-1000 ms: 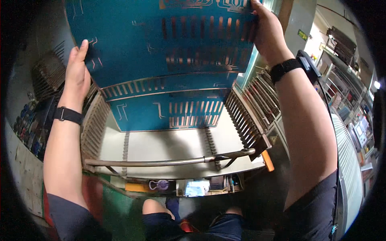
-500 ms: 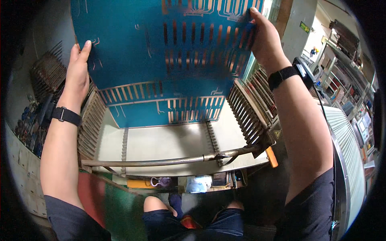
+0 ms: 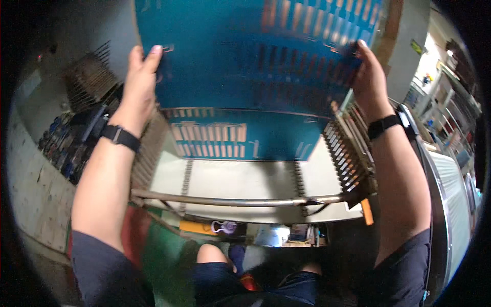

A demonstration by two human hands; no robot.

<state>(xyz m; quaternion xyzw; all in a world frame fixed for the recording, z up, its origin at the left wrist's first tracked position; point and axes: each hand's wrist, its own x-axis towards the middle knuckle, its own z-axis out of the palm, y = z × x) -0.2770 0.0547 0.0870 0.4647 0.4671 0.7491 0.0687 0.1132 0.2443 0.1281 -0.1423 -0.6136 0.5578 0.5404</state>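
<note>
A large blue circuit board panel [image 3: 209,66] with rows of copper pads is held up between both of my hands, its top running out of view. My left hand [image 3: 142,84] is closed on its left edge, thumb on the near face. On the right edge my right hand [image 3: 371,82] grips likewise, the other fingers hidden behind the panel. Below the held panel's bottom edge shows another blue board [image 3: 279,135], with copper pads at its lower left. It stands in a metal rack [image 3: 240,201] with coil-like slotted sides.
The rack rests on a white surface [image 3: 240,179], with toothed strips running across it. Under its front edge lie an orange object [image 3: 197,226], a purple-handled item [image 3: 225,226] and a pale blue bundle [image 3: 271,235]. A ribbed pale panel [image 3: 452,204] stands at the right.
The whole view has shifted, so the rack and my hands appear farther right. My right hand sits lower in view. The board strip beneath the held panel now shows pads at left instead of right.
</note>
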